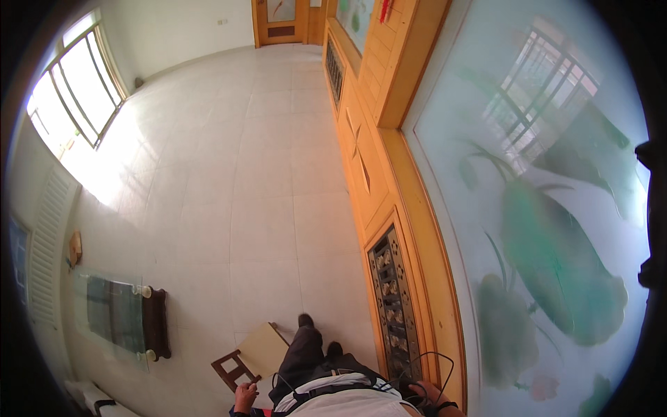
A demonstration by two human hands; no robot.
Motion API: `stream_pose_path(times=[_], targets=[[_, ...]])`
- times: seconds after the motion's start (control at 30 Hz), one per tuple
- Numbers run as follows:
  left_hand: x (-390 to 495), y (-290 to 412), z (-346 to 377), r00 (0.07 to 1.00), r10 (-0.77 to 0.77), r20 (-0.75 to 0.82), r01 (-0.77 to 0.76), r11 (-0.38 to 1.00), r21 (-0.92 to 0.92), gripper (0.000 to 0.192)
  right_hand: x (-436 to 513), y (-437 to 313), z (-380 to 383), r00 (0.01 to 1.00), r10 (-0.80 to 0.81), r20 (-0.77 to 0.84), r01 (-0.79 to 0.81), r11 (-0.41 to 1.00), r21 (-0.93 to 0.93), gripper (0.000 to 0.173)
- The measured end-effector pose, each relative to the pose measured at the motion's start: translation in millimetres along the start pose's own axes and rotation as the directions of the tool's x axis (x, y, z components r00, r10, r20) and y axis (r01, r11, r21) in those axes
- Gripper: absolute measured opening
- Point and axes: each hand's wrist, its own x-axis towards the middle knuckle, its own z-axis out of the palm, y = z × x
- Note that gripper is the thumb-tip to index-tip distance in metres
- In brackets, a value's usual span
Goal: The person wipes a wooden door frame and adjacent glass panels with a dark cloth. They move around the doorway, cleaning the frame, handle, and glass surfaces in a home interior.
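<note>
My left hand (246, 397) is at the bottom of the picture, its fingers curled beside the lower corner of a chair with a dark wooden back frame (231, 366). Whether it grips the chair cannot be made out. The chair's pale seat panel (262, 350) lies left of my legs. My right hand (426, 392) is low on the right, near the wooden partition, with a black cable (451, 369) looping around it. Something dark sits at its fingertips, too unclear to name. My dark shoe (306, 320) is forward on the tiled floor (263, 224).
A wooden partition (385, 161) with a metal grille (393, 297) and a frosted glass panel (552, 250) runs along my right. At left stands a glass-topped table (117, 313) with a dark wooden base. A bright window (78, 78) and a wooden door (281, 32) lie ahead.
</note>
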Motion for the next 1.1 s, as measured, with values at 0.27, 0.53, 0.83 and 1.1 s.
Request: stream_pose_path(times=[0.27, 0.53, 0.83, 1.1], targets=[[141.9, 65.2, -29.5, 0.793, 0.515, 0.326, -0.582, 0.479, 0.658, 0.027, 95.6, -89.1, -51.1, 0.972, 0.191, -0.134, -0.206, 0.973, -0.105, 0.054], [260.5, 190.9, -101.6, 0.999, -0.049, 0.013, 0.050, 0.995, -0.082, 0.038, 118.4, -344.2, -163.8, 0.857, -0.144, -0.494, 0.140, 0.989, -0.046, 0.062], [361.7, 256.9, -119.0, 1.000, 0.011, 0.017, -0.008, 0.988, -0.154, 0.029, 183.4, -570.2, -355.5, 0.411, -0.333, -0.848, 0.278, 0.932, -0.231, 0.056], [354.3, 284.0, -108.2, 0.914, 0.257, 0.313, -0.306, 0.945, 0.117, 0.023, 328.0, -668.2, -477.8, 0.348, -0.198, -0.916, 0.045, 0.980, -0.195, 0.042]])
